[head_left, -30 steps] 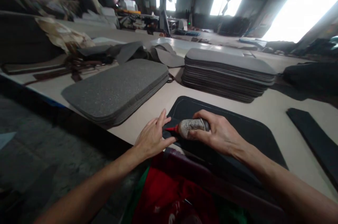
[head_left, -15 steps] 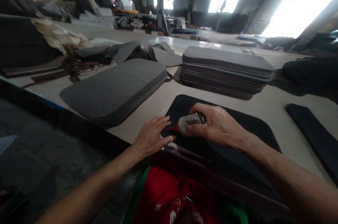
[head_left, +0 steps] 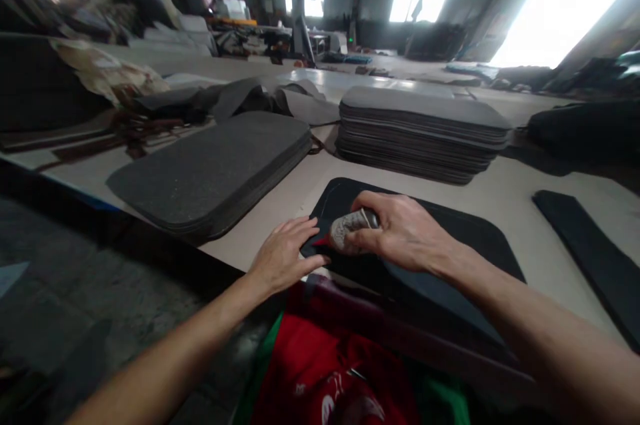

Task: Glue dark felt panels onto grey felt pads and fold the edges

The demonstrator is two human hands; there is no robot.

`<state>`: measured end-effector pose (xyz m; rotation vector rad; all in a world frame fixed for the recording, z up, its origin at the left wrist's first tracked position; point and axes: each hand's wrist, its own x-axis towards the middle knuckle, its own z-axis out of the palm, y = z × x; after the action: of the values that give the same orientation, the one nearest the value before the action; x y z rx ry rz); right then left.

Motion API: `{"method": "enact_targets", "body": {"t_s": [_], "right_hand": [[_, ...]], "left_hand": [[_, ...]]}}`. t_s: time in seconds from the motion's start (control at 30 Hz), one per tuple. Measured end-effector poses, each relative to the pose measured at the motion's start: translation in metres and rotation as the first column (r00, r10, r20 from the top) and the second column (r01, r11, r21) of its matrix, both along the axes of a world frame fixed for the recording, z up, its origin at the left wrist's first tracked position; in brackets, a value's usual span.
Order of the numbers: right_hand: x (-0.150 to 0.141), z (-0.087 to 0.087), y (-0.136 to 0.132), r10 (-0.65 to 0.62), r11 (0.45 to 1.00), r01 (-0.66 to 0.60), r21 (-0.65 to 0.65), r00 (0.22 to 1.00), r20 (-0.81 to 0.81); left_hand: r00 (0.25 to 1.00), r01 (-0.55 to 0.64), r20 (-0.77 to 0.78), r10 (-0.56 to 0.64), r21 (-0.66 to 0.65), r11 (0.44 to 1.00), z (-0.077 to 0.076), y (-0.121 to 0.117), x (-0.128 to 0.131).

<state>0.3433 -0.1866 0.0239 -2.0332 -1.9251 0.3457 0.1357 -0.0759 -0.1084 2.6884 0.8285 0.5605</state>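
Note:
A black panel (head_left: 465, 231) with rounded corners lies at the front edge of the table, a thin line running just inside its rim. My right hand (head_left: 400, 228) is wrapped round a squeeze bottle (head_left: 345, 233), pale and grimy, tipped over so that its red nozzle (head_left: 323, 241) points left and down at the panel's left end. Whether the nozzle tip touches the panel I cannot tell. At that same end my left hand (head_left: 285, 255) rests with fingers stretched and thumb apart, fingertips on the panel's edge.
To the left lies a low stack of dark grey rounded panels (head_left: 210, 168). Behind the black panel rises a taller stack of grey panels (head_left: 420, 135). A long black strip (head_left: 585, 251) lies at the right. Curled grey sheets (head_left: 300, 105) lie further back on the pale table (head_left: 280, 205).
The whole view has shifted slightly. Both hands stay at the panel's left end, and the bottle keeps nearly the same tilt and place, its nozzle beside my left fingers.

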Motion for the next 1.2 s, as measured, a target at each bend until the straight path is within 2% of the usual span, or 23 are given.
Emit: {"method": "enact_targets", "body": {"t_s": [0.23, 0.5, 0.63, 0.9, 1.2], "right_hand": [[-0.002, 0.004, 0.007, 0.047, 0.999, -0.047, -0.007, 0.999, -0.002], [-0.002, 0.014, 0.004, 0.041, 0.998, -0.041, -0.043, 0.999, 0.016], [0.008, 0.021, -0.003, 0.004, 0.996, 0.0, -0.086, 0.999, 0.043], [0.037, 0.023, -0.032, -0.106, 0.981, 0.111, -0.158, 0.994, 0.038], [0.078, 0.019, -0.091, -0.263, 0.938, 0.25, -0.239, 0.964, -0.025]], "left_hand": [[1.0, -0.004, -0.011, 0.003, -0.028, 1.0, 0.004, -0.002, 0.0], [1.0, 0.0, 0.002, 0.0, -0.001, 1.0, 0.0, 0.001, -0.001], [1.0, 0.014, 0.02, -0.014, 0.023, 1.0, -0.002, 0.002, -0.001], [0.999, 0.027, 0.028, -0.029, 0.039, 0.999, -0.006, 0.006, -0.003], [1.0, 0.019, 0.019, -0.02, 0.033, 0.999, -0.003, 0.007, -0.001]]}}
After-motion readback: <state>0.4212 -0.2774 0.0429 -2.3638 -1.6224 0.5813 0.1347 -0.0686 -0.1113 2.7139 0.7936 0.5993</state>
